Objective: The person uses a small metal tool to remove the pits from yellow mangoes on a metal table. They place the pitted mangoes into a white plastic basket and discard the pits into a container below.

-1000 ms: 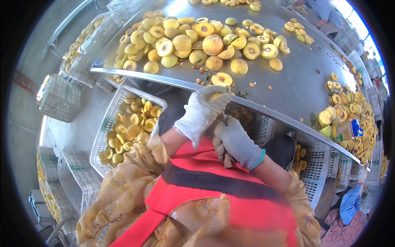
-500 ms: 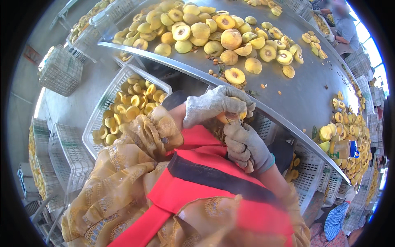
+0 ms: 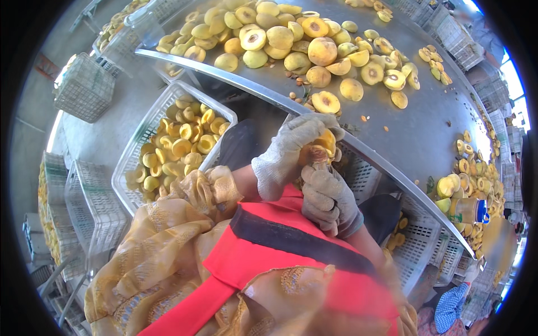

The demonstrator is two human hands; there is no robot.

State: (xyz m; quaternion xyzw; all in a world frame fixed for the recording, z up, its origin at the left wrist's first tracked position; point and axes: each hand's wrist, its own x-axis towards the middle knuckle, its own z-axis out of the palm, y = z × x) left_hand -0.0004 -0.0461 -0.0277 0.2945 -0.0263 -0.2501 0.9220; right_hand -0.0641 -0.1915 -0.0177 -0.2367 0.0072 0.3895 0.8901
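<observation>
My gloved left hand (image 3: 287, 147) is closed around a yellow peach half (image 3: 326, 140), its cut, brownish hollow turned toward my right hand. Just below, my gloved right hand (image 3: 329, 199) grips a small metal-tipped hand tool (image 3: 319, 164), its tip against the peach's hollow. Most of the tool is hidden by my fingers. Both hands are over my red apron (image 3: 280, 224), close to the edge of the metal table (image 3: 392, 134). On the table lies a heap of cut peaches (image 3: 280, 38), with a halved peach (image 3: 325, 102) near the edge.
A white crate (image 3: 120, 168) of hollowed peach halves stands at my left. Further crates (image 3: 95, 207) are stacked beyond it. More peaches (image 3: 468, 182) and a clear jar with a blue lid (image 3: 468, 210) are on the table's right. Another person's checked sleeve (image 3: 450, 307) shows at lower right.
The peach in my left hand has turned so its hollow shows more, with the tool tip against it. My right hand has shifted slightly left. The view has tilted a little.
</observation>
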